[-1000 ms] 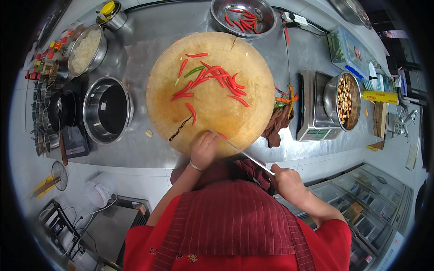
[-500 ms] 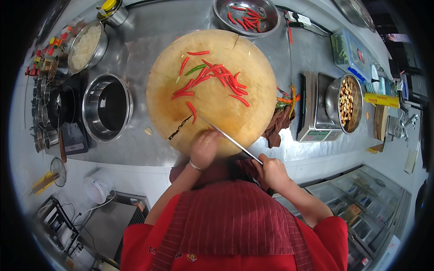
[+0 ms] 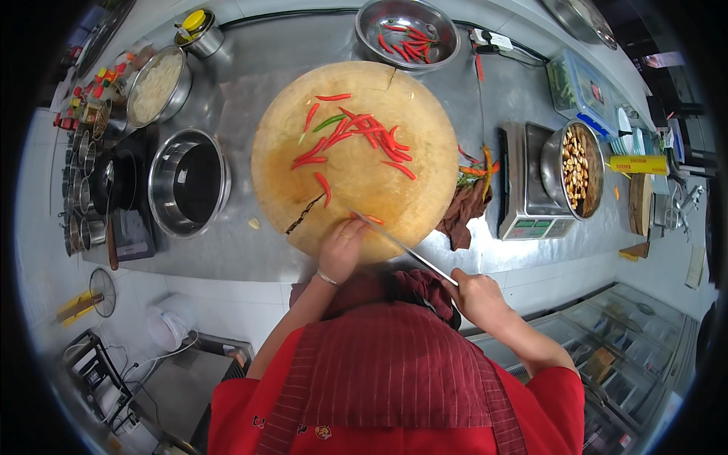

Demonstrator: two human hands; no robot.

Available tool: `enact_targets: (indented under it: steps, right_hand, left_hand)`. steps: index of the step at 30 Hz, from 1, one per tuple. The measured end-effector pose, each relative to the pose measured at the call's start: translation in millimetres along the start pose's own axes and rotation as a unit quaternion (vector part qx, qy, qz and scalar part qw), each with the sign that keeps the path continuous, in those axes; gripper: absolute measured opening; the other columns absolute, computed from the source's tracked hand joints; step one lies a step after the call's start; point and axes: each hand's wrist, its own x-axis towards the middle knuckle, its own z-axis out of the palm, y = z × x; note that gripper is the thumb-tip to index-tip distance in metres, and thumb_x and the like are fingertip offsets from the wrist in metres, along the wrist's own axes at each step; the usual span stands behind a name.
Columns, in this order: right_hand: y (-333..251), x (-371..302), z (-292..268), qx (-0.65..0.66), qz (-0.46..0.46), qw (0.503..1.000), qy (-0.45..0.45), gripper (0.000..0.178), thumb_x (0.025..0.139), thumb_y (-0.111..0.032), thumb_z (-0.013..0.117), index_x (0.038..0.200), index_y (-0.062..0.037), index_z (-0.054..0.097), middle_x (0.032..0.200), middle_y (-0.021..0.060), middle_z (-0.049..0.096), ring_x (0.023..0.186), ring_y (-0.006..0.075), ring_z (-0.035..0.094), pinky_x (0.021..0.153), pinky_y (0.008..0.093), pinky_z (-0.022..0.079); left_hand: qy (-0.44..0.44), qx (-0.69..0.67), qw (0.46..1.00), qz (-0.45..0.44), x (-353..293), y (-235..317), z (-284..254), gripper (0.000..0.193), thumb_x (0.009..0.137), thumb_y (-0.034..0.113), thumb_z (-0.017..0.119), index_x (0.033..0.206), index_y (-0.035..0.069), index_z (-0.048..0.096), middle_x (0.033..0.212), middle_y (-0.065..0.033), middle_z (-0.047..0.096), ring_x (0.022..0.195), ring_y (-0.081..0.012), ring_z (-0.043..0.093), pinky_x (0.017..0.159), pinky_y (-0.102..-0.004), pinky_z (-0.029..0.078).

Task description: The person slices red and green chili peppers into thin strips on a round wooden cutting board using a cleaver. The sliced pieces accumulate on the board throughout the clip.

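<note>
A knife [image 3: 413, 254] is gripped by its handle in my right hand [image 3: 481, 298], which is closed. Its thin blade slants up and left over the near part of a round wooden chopping board [image 3: 296, 114]. My left hand [image 3: 341, 247] has its fingers bunched on a red chili pepper [image 3: 374, 219] beside the blade; part of that chili is hidden under the fingers. Farther back on the board lies a loose pile of red chilies [image 3: 371, 129], with one green chili [image 3: 328, 122] among them. A single red chili [image 3: 323, 188] lies near the dark crack in the board.
Behind the board stands a steel bowl of red chilies [image 3: 442, 67]. An emptier steel basin [image 3: 154, 189] sits at left, below a bowl of pale shreds [image 3: 157, 85]. At right, a scale [image 3: 514, 182] carries a pot of brown pieces [image 3: 580, 167]; a brown cloth [image 3: 462, 220] lies beside the board.
My right hand has moved slightly right and down with the knife. More of the chili at my left fingertips shows beyond the blade. The whole view has shifted a little.
</note>
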Motion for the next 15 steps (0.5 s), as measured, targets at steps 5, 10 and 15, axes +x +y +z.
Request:
enact_targets:
  steps: [5, 10, 15]
  right_hand:
    - [-4.6, 4.1, -9.2, 0.029, 0.015, 0.999, -0.039, 0.024, 0.093, -0.023, 0.058, 0.089, 0.0007, 0.056, 0.065, 0.0254, 0.061, 0.062, 0.0448, 0.061, 0.056, 0.0516, 0.05]
    - [-5.7, 10.6, -9.4, 0.046, 0.013, 0.998, -0.051, 0.024, 0.093, -0.022, 0.058, 0.087, 0.0016, 0.055, 0.066, 0.0264, 0.061, 0.063, 0.0464, 0.061, 0.056, 0.0522, 0.05]
    - [-4.2, 18.3, -4.6, 0.063, 0.01, 0.997, -0.043, 0.025, 0.093, -0.022, 0.059, 0.084, 0.0012, 0.055, 0.065, 0.0265, 0.06, 0.063, 0.0466, 0.06, 0.056, 0.0524, 0.049]
  left_hand:
    - [-0.004, 0.007, 1.0, -0.001, -1.5, -2.4, 2.8, 0.018, 0.075, -0.002, 0.065, 0.093, -0.002, 0.068, 0.1, -0.0117, 0.065, 0.09, -0.0271, 0.064, 0.078, -0.034, 0.054]
    - [-0.007, 0.001, 1.0, -0.005, -2.4, -5.7, 5.1, 0.02, 0.074, -0.001, 0.064, 0.094, -0.001, 0.068, 0.1, -0.0105, 0.065, 0.091, -0.0264, 0.064, 0.079, -0.0336, 0.055]
    - [-0.002, -0.019, 1.0, -0.016, -0.5, -4.9, 4.0, 0.013, 0.075, -0.005, 0.067, 0.089, -0.003, 0.069, 0.095, -0.0116, 0.066, 0.086, -0.0272, 0.065, 0.076, -0.0349, 0.054]
